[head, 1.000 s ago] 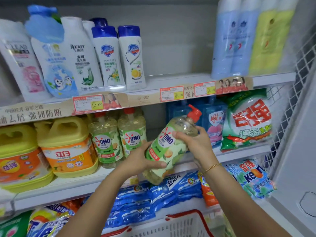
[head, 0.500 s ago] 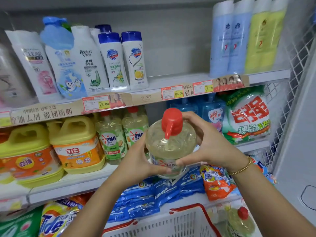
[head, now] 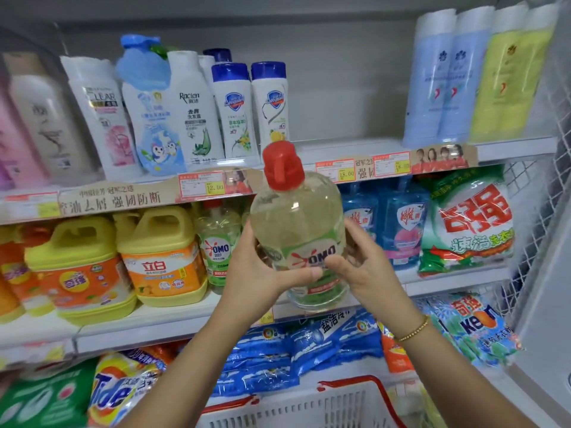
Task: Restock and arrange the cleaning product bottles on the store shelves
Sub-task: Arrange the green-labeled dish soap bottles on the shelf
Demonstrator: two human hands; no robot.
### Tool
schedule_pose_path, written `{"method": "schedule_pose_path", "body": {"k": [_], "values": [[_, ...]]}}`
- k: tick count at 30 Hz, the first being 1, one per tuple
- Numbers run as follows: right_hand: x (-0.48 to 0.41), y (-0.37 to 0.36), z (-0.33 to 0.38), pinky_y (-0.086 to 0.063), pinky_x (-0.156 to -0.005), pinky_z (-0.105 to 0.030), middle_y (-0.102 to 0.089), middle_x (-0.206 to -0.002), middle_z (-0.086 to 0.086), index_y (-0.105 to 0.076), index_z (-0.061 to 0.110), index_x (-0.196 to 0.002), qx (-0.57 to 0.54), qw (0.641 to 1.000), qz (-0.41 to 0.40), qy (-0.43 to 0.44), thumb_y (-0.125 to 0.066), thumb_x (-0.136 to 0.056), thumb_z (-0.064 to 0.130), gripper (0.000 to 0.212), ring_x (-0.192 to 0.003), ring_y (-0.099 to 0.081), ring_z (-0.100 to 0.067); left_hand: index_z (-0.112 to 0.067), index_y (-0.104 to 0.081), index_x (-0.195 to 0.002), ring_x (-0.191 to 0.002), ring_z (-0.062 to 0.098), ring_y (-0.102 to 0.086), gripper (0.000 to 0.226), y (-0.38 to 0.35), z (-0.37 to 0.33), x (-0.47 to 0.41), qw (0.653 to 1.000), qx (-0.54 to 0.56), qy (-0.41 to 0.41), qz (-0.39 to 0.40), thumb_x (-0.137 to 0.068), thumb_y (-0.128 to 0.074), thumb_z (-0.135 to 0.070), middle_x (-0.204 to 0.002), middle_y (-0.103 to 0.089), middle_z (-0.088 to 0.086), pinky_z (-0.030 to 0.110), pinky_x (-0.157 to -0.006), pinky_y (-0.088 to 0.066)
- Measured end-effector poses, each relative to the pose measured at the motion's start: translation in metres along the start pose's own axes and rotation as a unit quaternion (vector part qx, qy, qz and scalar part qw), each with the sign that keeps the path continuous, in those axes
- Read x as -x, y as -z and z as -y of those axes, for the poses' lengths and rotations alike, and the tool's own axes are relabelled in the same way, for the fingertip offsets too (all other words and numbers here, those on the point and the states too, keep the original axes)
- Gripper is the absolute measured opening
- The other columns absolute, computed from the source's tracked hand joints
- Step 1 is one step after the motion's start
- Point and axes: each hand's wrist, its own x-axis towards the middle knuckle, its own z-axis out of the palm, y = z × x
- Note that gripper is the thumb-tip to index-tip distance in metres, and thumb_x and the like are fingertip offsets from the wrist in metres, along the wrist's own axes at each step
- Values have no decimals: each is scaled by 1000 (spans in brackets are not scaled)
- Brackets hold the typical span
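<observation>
While both forearms reach up, L hand & R hand grip OMO bottle upright, fingers curled.

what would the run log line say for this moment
left hand: grips bottle | right hand: grips bottle | bottle: cap up, before middle shelf | step: not yet placed

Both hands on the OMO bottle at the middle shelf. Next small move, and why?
Probably ease the held OMO bottle forward and down onto the middle shelf. Left hand and right hand grip it upright, label toward the camera, between the shelved OMO bottle and the blue bottles, so it matches that row; the spot behind it is hidden.
</observation>
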Motion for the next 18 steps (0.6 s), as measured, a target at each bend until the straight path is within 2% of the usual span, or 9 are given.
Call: {"method": "schedule_pose_path", "body": {"k": [2,4,7,9,11,12,14,16,18], "values": [[7,-10,-11,-50,-91,-19,-58,-129,12,-41,24,-141,2,1000,-24,-3,-72,-71,52,82,-117,-57,-4,-28,-51,-122,-99,3,-66,93,2,0,-2,999,31,24,-14,-39,-92,-35,-110,-68,-10,21,-79,-56],[17,-17,-23,-50,-94,-22,-53,-132,17,-38,32,-142,37,998,-55,4,-76,-73,45,80,-119,-53,0,-22,-53,-121,-95,8,-69,89,4,0,-4,996,69,47,-26,-41,-93,-29,-108,-71,-6,26,-75,-58],[28,-28,-41,-44,-104,-28,-36,-142,16,-28,41,-143,118,986,-116,14,-76,-63,55,95,-131,-39,-2,-18,-55,-119,-94,15,-71,81,4,-2,-6,988,131,70,-49,-47,-93,-22,-106,-72,-1,35,-76,-58],[27,-32,-45,-33,-109,-17,-22,-148,15,-18,40,-146,162,977,-132,53,-80,-61,57,106,-139,-25,-2,-16,-56,-118,-95,19,-71,74,3,-3,-7,978,181,75,-74,-52,-90,-16,-106,-72,1,35,-77,-57],[22,-33,-43,-21,-108,-5,-19,-149,13,-16,34,-147,206,963,-140,102,-82,-60,50,111,-141,-15,3,-15,-56,-118,-95,20,-71,70,1,-6,-9,969,222,74,-86,-55,-87,-15,-106,-73,3,33,-76,-57],[19,-32,-42,-19,-107,-3,-20,-147,10,-18,31,-146,219,957,-147,121,-84,-59,45,110,-140,-16,4,-14,-57,-118,-95,20,-71,70,0,-9,-9,965,239,71,-85,-55,-88,-14,-105,-73,3,33,-75,-57],[14,-29,-38,-25,-105,-4,-26,-142,11,-23,30,-143,216,955,-158,124,-88,-55,42,111,-136,-26,0,-14,-58,-117,-96,19,-71,67,-2,-13,-10,959,263,65,-85,-55,-84,-20,-104,-73,2,30,-75,-57],[11,-30,-34,-35,-106,-16,-32,-140,10,-26,32,-141,184,964,-160,105,-86,-52,47,108,-132,-36,-8,-14,-60,-117,-100,19,-69,64,-1,-15,-14,954,283,60,-80,-59,-85,-24,-106,-73,2,32,-78,-56],[9,-33,-26,-43,-102,-25,-42,-135,15,-32,33,-138,98,982,-144,70,-86,-50,44,103,-127,-44,-7,-13,-59,-122,-106,22,-66,69,4,-13,-22,948,312,34,-52,-61,-88,-29,-112,-70,4,37,-84,-54]]}}
